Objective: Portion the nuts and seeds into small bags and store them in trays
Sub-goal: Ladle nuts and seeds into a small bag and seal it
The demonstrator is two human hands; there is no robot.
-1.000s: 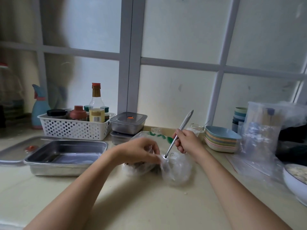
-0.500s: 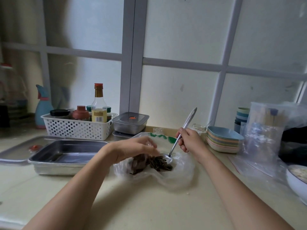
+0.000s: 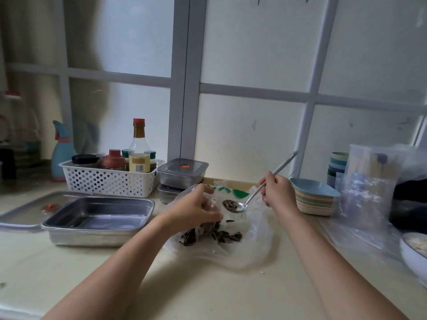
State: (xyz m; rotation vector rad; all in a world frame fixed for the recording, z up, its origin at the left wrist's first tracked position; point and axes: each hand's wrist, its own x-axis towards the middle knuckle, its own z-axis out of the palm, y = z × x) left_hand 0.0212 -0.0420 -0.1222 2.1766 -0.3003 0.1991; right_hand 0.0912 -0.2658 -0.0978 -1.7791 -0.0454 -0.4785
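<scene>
A large clear plastic bag (image 3: 249, 248) lies on the counter with dark striped sunflower seeds (image 3: 221, 236) inside. My left hand (image 3: 196, 209) grips a small clear bag holding some seeds, at the big bag's left side. My right hand (image 3: 276, 192) holds a long metal spoon (image 3: 263, 183); its bowl carries a heap of seeds and hovers just right of my left hand, above the big bag. An open steel tray (image 3: 69, 229) stands to the left, with its lid (image 3: 20, 211) lying beside it.
A white perforated basket (image 3: 108, 181) of sauce bottles stands behind the tray. Two lidded steel containers (image 3: 182, 173) are stacked at the back centre. A stack of pastel dishes (image 3: 314, 197), clear zip bags (image 3: 367, 204) and a white bowl (image 3: 413, 255) sit on the right.
The spoon dipped into the seeds in the big bag and has come up loaded. The big bag has spread open on the counter. My left hand stayed on the small bag.
</scene>
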